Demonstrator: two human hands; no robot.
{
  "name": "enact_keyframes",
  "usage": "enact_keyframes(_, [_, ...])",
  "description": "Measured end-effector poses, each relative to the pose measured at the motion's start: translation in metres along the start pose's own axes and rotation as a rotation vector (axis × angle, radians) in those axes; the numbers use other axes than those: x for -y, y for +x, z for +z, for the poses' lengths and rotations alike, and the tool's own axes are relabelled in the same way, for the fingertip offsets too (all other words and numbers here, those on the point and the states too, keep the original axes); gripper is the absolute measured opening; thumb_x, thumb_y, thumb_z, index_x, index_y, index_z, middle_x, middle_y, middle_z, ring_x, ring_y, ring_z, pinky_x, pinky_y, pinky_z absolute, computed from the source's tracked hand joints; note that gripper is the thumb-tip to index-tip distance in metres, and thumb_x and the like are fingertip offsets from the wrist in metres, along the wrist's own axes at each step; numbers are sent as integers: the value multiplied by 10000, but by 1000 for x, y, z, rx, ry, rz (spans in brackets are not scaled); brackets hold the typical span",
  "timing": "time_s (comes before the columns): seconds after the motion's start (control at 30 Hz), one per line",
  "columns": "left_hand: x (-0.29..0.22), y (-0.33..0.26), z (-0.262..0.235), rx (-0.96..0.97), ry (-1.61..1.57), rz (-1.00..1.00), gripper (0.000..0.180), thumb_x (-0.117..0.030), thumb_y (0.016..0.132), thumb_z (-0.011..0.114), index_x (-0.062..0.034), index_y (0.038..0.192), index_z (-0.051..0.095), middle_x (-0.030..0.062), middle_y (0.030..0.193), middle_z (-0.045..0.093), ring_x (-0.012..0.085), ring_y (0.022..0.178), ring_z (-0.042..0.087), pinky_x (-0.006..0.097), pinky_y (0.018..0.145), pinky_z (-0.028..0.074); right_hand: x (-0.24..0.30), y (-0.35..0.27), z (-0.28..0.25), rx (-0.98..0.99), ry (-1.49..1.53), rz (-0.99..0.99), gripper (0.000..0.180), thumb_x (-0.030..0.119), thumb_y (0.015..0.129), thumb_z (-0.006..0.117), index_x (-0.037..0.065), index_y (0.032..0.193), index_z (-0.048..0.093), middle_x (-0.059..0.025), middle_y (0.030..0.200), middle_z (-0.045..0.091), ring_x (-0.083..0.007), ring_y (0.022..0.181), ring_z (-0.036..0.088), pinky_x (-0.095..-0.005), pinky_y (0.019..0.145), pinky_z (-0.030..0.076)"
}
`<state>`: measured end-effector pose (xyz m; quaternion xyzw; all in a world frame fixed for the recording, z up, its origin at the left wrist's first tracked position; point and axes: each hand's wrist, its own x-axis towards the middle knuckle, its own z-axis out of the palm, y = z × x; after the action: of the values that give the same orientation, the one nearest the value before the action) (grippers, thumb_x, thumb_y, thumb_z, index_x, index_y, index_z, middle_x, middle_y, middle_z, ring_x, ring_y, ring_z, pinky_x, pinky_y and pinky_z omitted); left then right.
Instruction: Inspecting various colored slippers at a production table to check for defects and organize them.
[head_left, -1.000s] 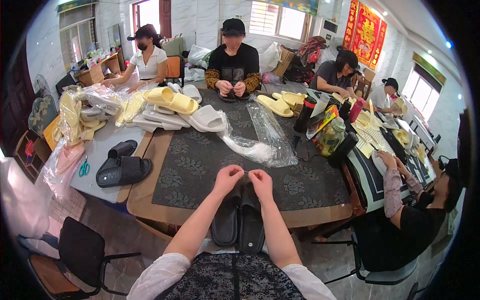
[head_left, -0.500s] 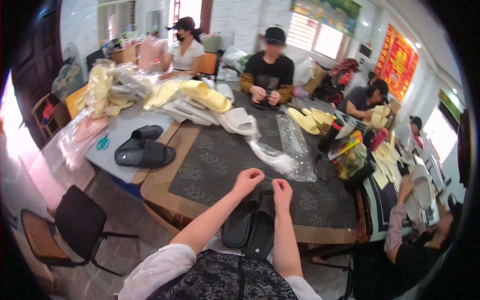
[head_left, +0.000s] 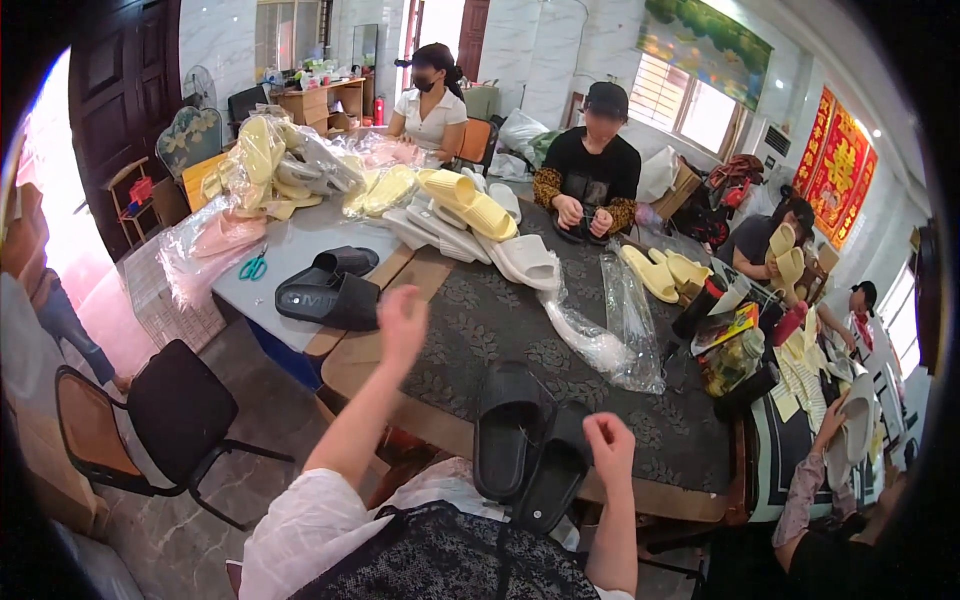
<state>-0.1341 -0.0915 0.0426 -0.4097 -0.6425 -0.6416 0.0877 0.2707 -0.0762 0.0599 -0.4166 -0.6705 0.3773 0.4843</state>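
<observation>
A pair of black slide slippers stands at the near table edge in front of me: the left slide (head_left: 497,468) and the right slide (head_left: 549,490). My right hand (head_left: 610,445) is beside the right slide's strap, its fingers curled together in a pinch; whatever they may hold is too small to make out. Reaching out to the left, my left hand (head_left: 402,322) is slightly blurred, with its fingers loosely apart and nothing visible in them. It is close to another black pair (head_left: 335,295), lying on the light table.
White slides (head_left: 440,232) and yellow slides (head_left: 470,207) are heaped across the table. Clear plastic bags (head_left: 610,345) lie to their right. Teal scissors (head_left: 253,266) rest at left. A black chair (head_left: 180,415) stands on the left floor. Several co-workers sit around, one (head_left: 590,165) opposite me.
My hands were together, pinching a thin strand above the slides. They have parted: the left has moved left toward the other black pair, the right slightly right and down. The view has shifted.
</observation>
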Motion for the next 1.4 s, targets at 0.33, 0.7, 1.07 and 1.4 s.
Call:
enact_keyframes(0.33, [83, 33, -88, 146, 688, -212, 608, -385, 703, 751, -2, 1146, 587, 201, 1118, 631, 366, 1100, 559, 452, 938, 436, 10, -42, 42, 299, -807, -13, 708, 683, 767, 600, -16, 822, 694, -183, 719, 675, -346, 708, 670, -423, 665, 531])
enact_keyframes(0.7, [-79, -68, -15, 867, -432, -434, 329, -171, 830, 712, 46, 1059, 615, 77, 970, 676, 141, 909, 619, 302, 818, 501, -29, -27, 15, -14, -949, 115, 475, 448, 837, 599, -7, 709, 643, -237, 709, 645, -422, 696, 646, -504, 668, 520])
enact_keyframes(1.07, [-158, -127, 37, 1566, -452, -280, 356, -169, 880, 668, -4, 1186, 590, 92, 1048, 672, 135, 951, 621, 296, 870, 497, -99, 33, -169, -480, -1038, 521, 474, 410, 832, 640, -41, 973, 673, -256, 976, 664, -410, 920, 640, -482, 806, 513])
enact_keyframes(1.4, [-109, -60, 15, 736, 194, 248, 410, -217, 763, 734, -44, 1118, 624, 134, 1092, 637, 299, 1054, 574, 402, 941, 448, -66, -8, -100, -445, -876, -23, 755, 485, 767, 719, -6, 1299, 504, -259, 1405, 386, -408, 1296, 365, -488, 1067, 316])
